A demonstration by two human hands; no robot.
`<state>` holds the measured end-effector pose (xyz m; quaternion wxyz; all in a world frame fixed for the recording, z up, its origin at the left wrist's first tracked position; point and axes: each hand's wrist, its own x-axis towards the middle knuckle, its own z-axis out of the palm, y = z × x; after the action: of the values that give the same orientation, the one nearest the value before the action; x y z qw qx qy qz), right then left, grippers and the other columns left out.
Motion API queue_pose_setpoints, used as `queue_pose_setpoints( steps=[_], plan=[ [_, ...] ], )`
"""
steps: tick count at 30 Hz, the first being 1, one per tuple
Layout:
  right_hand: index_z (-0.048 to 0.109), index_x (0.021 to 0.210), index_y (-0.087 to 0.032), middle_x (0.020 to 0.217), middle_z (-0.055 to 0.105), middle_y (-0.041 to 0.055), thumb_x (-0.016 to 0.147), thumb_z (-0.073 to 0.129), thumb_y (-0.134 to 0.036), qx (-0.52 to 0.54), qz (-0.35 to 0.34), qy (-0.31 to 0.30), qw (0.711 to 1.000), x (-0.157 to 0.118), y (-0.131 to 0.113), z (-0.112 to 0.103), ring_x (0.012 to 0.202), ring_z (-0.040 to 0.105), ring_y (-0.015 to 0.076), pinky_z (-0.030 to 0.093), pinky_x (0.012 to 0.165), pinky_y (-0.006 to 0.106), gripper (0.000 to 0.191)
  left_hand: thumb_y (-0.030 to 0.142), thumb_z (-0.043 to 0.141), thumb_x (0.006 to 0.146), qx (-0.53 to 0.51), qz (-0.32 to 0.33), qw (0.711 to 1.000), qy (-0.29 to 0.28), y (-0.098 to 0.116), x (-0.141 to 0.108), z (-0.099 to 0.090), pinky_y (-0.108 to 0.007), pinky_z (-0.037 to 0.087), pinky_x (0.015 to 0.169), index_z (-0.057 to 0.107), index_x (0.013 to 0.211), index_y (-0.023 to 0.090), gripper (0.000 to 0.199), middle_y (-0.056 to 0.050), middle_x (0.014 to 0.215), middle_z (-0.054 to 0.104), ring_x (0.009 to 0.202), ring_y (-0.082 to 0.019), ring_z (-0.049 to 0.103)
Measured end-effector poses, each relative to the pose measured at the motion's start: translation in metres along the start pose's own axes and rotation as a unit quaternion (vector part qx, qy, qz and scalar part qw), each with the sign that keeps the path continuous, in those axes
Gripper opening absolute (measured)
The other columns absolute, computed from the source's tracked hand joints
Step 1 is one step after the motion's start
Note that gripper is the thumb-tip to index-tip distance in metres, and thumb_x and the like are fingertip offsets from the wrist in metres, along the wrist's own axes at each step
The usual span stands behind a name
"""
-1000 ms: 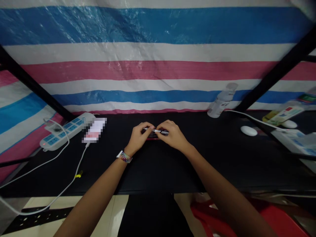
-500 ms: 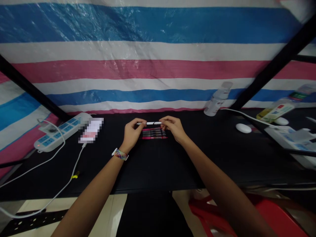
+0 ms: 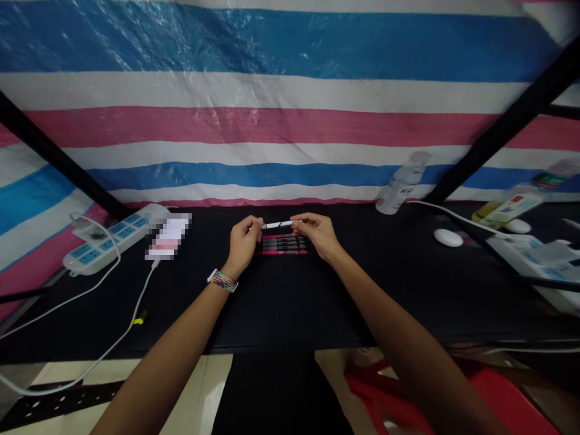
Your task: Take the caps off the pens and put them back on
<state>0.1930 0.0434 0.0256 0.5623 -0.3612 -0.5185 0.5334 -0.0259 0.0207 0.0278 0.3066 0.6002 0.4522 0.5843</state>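
Note:
A slim white pen [image 3: 277,225] with dark marks is held roughly level above the black table [image 3: 290,302]. My left hand [image 3: 244,241] pinches its left end, and my right hand [image 3: 317,234] pinches the right end. Just below the pen, several pens [image 3: 284,244] lie side by side in a flat row on the table, grey and black in the middle with pink ones at the top and bottom edges. Their ends lie near my fingers. A patterned band is on my left wrist.
At the left are a power strip [image 3: 115,238], a phone [image 3: 168,237] and its white cable. A clear bottle [image 3: 401,184], a white mouse-like object [image 3: 448,237], a yellowish bottle [image 3: 512,205] and another power strip [image 3: 539,260] are on the right.
The white pen has tilted slightly, its right end now a little higher. My left fingers have moved slightly left, showing more of the pen.

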Motion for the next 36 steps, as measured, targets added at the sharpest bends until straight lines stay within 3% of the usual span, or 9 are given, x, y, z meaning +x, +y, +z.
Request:
queue_pose_setpoints(
  steps=[3, 7, 12, 16, 21, 24, 28, 32, 36],
  plan=[
    [0.086, 0.091, -0.024, 0.079, 0.077, 0.0030, 0.071, 0.096, -0.044, -0.001, -0.002, 0.000, 1.000, 0.0001, 0.0007, 0.0005, 0.068, 0.070, 0.0183, 0.061, 0.076, 0.040, 0.030, 0.045, 0.066, 0.103, -0.014, -0.014, 1.000, 0.012, -0.0014, 0.0002, 0.0010, -0.028, 0.039, 0.058, 0.069, 0.074, 0.021, 0.038, 0.004, 0.053, 0.050, 0.052, -0.013, 0.045],
    [0.085, 0.091, -0.023, 0.082, 0.077, 0.0032, 0.071, 0.097, -0.046, 0.021, 0.012, 0.026, 0.999, 0.0000, -0.0006, -0.0014, 0.071, 0.069, 0.0181, 0.062, 0.076, 0.040, 0.032, 0.040, 0.084, 0.088, -0.058, -0.004, 0.998, 0.015, -0.0016, 0.0021, 0.0014, -0.028, 0.052, 0.065, 0.077, 0.101, 0.022, 0.023, 0.000, 0.076, 0.071, 0.065, -0.015, 0.063],
    [0.085, 0.092, -0.023, 0.082, 0.075, 0.0026, 0.069, 0.098, -0.046, 0.044, 0.022, 0.029, 0.998, -0.0009, -0.0032, -0.0028, 0.073, 0.068, 0.0176, 0.062, 0.079, 0.040, 0.035, 0.053, 0.068, 0.102, -0.010, -0.014, 1.000, 0.007, -0.0025, 0.0040, -0.0023, -0.029, 0.053, 0.066, 0.072, 0.071, 0.020, 0.045, -0.002, 0.062, 0.064, 0.061, -0.015, 0.062],
    [0.084, 0.090, -0.023, 0.080, 0.074, 0.0021, 0.067, 0.098, -0.046, 0.057, 0.022, 0.034, 0.998, -0.0009, -0.0039, -0.0021, 0.071, 0.067, 0.0166, 0.062, 0.076, 0.038, 0.035, 0.047, 0.085, 0.089, -0.043, -0.008, 0.999, 0.008, -0.0036, 0.0047, -0.0039, -0.029, 0.056, 0.070, 0.079, 0.100, 0.021, 0.028, -0.002, 0.078, 0.074, 0.072, -0.017, 0.068],
    [0.084, 0.089, -0.023, 0.079, 0.073, 0.0014, 0.065, 0.097, -0.047, 0.058, 0.025, 0.042, 0.997, -0.0001, -0.0044, -0.0018, 0.071, 0.065, 0.0159, 0.062, 0.077, 0.038, 0.036, 0.051, 0.074, 0.097, -0.022, -0.014, 1.000, 0.013, -0.0033, 0.0059, -0.0033, -0.030, 0.055, 0.069, 0.074, 0.082, 0.021, 0.034, -0.001, 0.065, 0.067, 0.065, -0.016, 0.066],
    [0.083, 0.088, -0.022, 0.078, 0.073, 0.0013, 0.064, 0.097, -0.045, 0.060, 0.028, 0.052, 0.996, 0.0006, -0.0046, -0.0022, 0.072, 0.065, 0.0158, 0.062, 0.078, 0.038, 0.036, 0.047, 0.087, 0.086, -0.056, -0.018, 0.998, 0.006, -0.0028, 0.0066, -0.0032, -0.030, 0.057, 0.069, 0.075, 0.099, 0.022, 0.031, 0.000, 0.074, 0.072, 0.068, -0.017, 0.068],
    [0.082, 0.089, -0.021, 0.077, 0.071, 0.0011, 0.065, 0.096, -0.044, 0.062, 0.035, 0.059, 0.996, 0.0009, -0.0056, -0.0039, 0.072, 0.064, 0.0158, 0.060, 0.077, 0.037, 0.036, 0.054, 0.075, 0.097, -0.024, -0.023, 0.999, 0.004, -0.0028, 0.0070, -0.0050, -0.031, 0.057, 0.071, 0.072, 0.084, 0.020, 0.037, -0.001, 0.064, 0.068, 0.064, -0.016, 0.067],
    [0.082, 0.088, -0.022, 0.076, 0.070, 0.0009, 0.065, 0.096, -0.042, 0.068, 0.037, 0.065, 0.995, 0.0006, -0.0072, -0.0058, 0.072, 0.064, 0.0158, 0.060, 0.078, 0.037, 0.034, 0.049, 0.087, 0.087, -0.053, -0.022, 0.998, -0.009, -0.0049, 0.0074, -0.0069, -0.029, 0.056, 0.070, 0.076, 0.102, 0.020, 0.034, -0.001, 0.073, 0.074, 0.069, -0.017, 0.070],
    [0.083, 0.087, -0.022, 0.075, 0.070, 0.0007, 0.065, 0.095, -0.041, 0.074, 0.039, 0.062, 0.995, 0.0006, -0.0073, -0.0069, 0.072, 0.063, 0.0156, 0.059, 0.076, 0.035, 0.032, 0.056, 0.070, 0.101, 0.011, -0.029, 0.999, -0.013, -0.0091, 0.0081, -0.0079, -0.028, 0.049, 0.062, 0.067, 0.066, 0.020, 0.050, 0.000, 0.054, 0.062, 0.055, -0.015, 0.060]
  ],
)
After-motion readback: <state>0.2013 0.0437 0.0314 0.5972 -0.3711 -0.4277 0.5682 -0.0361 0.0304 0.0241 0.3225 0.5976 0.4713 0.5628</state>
